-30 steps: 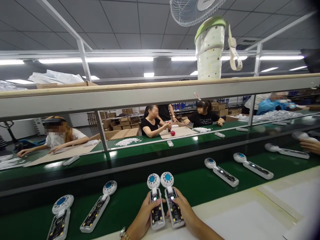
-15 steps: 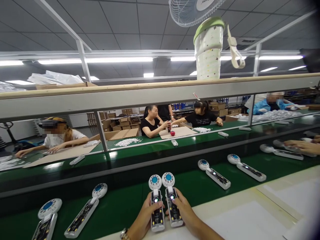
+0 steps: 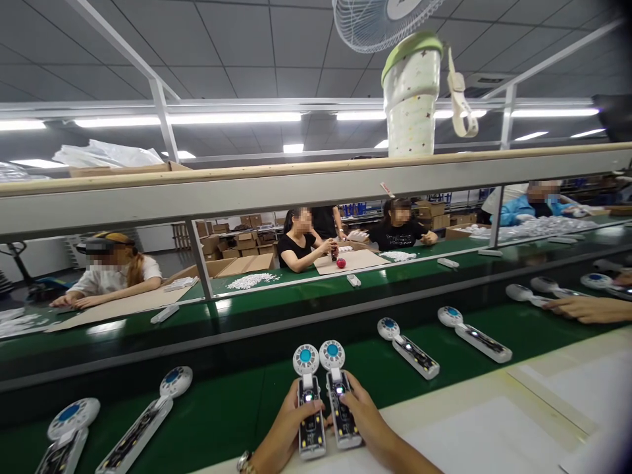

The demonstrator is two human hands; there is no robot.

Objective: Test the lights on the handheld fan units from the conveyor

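Observation:
My left hand (image 3: pixel 286 416) is closed around a white handheld device (image 3: pixel 311 431) with a bare circuit board in its handle and a round, blue-centred head. In my right hand (image 3: pixel 368 416) is a second device (image 3: pixel 344 421) of the same kind. Both are held upright side by side at the belt's near edge, their heads nearly touching. My thumbs lie on the boards, where a small light glows on each. The fingers behind the handles are mostly hidden.
Similar devices lie on the green belt (image 3: pixel 237 388), to the left (image 3: pixel 138 428) and right (image 3: pixel 415 355). A co-worker's hand (image 3: pixel 587 308) reaches in at right. A shelf (image 3: pixel 276 191) crosses above, bearing a cup (image 3: pixel 412 99). People sit beyond a second belt.
Devices on the near belt have shifted left, those on the far belt right. The co-worker's hand at right has come further in. My hands and both held devices stay in place.

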